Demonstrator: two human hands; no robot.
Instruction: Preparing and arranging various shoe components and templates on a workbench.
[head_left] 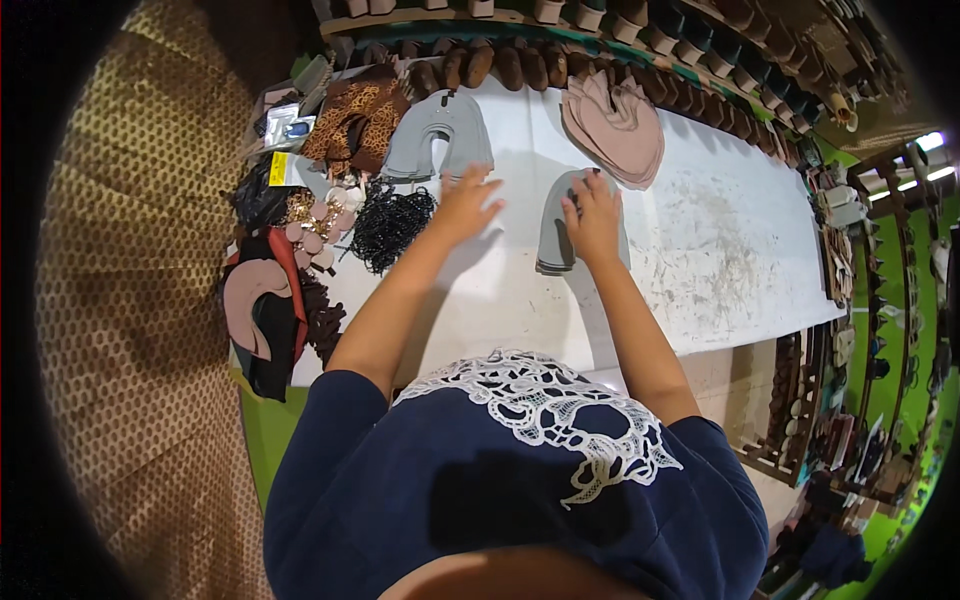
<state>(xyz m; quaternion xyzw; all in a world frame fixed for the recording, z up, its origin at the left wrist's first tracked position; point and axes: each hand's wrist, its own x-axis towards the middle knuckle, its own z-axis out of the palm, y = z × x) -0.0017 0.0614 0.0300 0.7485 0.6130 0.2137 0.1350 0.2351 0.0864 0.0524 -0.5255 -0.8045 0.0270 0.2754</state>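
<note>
My left hand [466, 206] is open with fingers spread, just below a stack of grey U-shaped cut pieces [408, 138]; nothing shows in its grasp. A smaller stack of grey curved pieces [553, 232] lies on the white tabletop [510, 290], under my right hand [596, 214]. That hand rests over the stack's upper part, its fingers apart, and covers the middle of it. Beyond it to the right sits a fanned pile of pink cut pieces [614, 128].
Left of my hands lie a heap of black cords [390, 224], leopard-print pieces [355, 118], pink discs [311, 226] and a pink curved piece [258, 304]. Brown shoe lasts [508, 68] line the table's far edge. Shelves [875, 330] stand at the right.
</note>
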